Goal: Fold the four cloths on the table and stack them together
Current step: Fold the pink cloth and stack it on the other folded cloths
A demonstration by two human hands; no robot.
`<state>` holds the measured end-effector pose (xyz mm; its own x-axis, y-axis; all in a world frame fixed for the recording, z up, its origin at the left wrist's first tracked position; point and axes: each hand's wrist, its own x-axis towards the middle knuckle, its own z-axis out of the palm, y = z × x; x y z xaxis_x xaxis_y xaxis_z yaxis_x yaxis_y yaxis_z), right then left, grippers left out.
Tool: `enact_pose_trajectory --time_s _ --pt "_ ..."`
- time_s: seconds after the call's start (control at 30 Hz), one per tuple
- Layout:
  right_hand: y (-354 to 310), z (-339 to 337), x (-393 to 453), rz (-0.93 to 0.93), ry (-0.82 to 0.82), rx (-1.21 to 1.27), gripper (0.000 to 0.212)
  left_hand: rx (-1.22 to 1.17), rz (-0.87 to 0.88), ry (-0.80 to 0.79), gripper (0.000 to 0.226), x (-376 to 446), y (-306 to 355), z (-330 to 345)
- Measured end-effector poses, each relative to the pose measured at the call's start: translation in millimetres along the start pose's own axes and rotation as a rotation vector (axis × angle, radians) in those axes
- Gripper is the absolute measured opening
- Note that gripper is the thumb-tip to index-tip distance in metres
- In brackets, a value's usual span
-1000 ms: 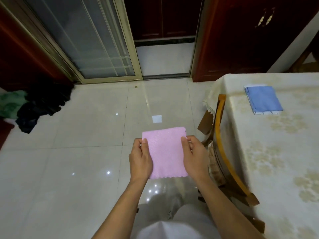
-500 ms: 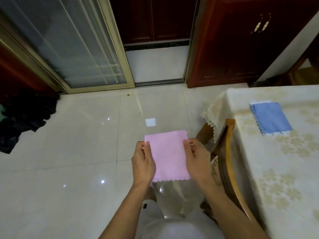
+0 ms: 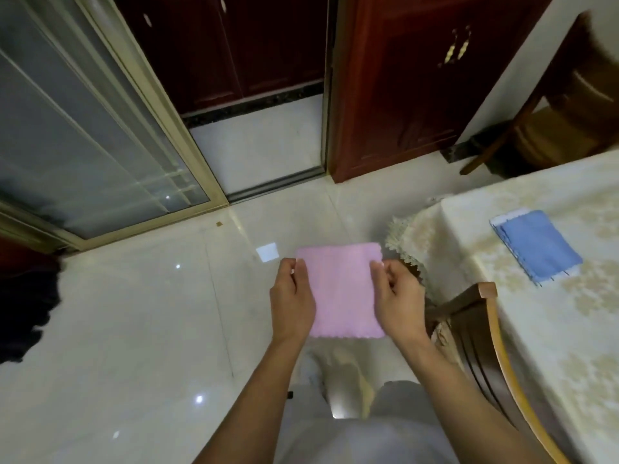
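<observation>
Two hands hold a folded pink square cloth with scalloped edges up in the air over the pale glossy tiled floor, well clear of the desk. The left hand pinches the cloth's left edge near the top, thumb over the front, and the right hand pinches the right edge the same way — the two hands are apart with the cloth stretched flat between them, its wavy lower hem hanging free.

Off to the right stands the desk, covered in a cream floral tablecloth with a lace fringe. On it, near the far corner, lies a folded blue cloth stacked on a white-edged one, flat and untouched. A curved wooden chair back is tucked against the desk's near side, just beside the right forearm.

Behind, a glass sliding door in a pale metal frame and dark red wooden cabinets line the wall — a dark heap of clothing lies at the far left on the floor.
</observation>
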<state>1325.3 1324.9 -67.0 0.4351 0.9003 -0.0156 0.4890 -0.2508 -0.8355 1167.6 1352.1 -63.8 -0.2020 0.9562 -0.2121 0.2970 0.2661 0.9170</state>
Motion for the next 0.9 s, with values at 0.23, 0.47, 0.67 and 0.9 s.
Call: enact_pose_trajectory --time_s 0.23,0.47,0.67,0.9 --pt "-4.5 0.1 30.3 0.071 0.094 0.012 0.034 0.083 0.048 -0.143 0.031 49.7 14.5 20.1" --pt "14.8 -27.6 63.2 0.198 0.259 0.063 0.036 0.103 0.153 -0.345 0.028 79.5 51.1 77.9" --pt "37.5 -67.2 94.9 0.303 0.426 0.123 0.037 0.169 0.228 -0.5 0.026 96.2 85.4 152.8" --pt "73.9 -129.2 131.1 0.385 0.612 0.18 0.04 0.241 0.331 -0.661 0.026 91.2 128.1 249.0"
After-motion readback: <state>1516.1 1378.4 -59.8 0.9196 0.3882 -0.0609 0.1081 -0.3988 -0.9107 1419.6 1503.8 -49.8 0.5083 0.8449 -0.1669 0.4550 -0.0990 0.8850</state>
